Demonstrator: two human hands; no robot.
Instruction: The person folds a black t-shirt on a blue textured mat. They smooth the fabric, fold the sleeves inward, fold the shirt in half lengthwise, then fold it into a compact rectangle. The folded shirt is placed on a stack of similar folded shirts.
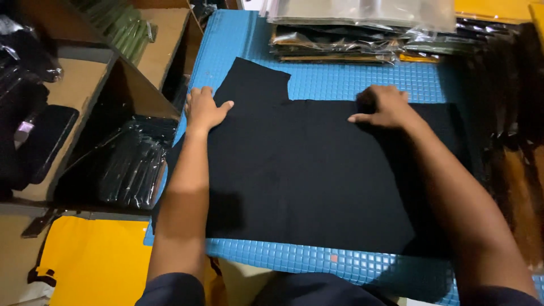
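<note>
A black garment [317, 175] lies spread flat on a blue gridded mat [340, 79], with one sleeve [252, 82] reaching toward the far left. My left hand [203, 109] rests flat on the garment's left edge beside that sleeve, fingers apart. At the garment's far edge, toward the right, my right hand [384, 106] presses down with its fingers curled on the cloth. Whether it pinches the cloth is unclear.
Stacks of clear-bagged garments [351, 34] lie along the mat's far edge. Cardboard boxes [85, 85] stand at the left, one holding black bagged items [133, 164]. A yellow garment [96, 260] lies low at the left. Dark bagged items [510, 113] crowd the right side.
</note>
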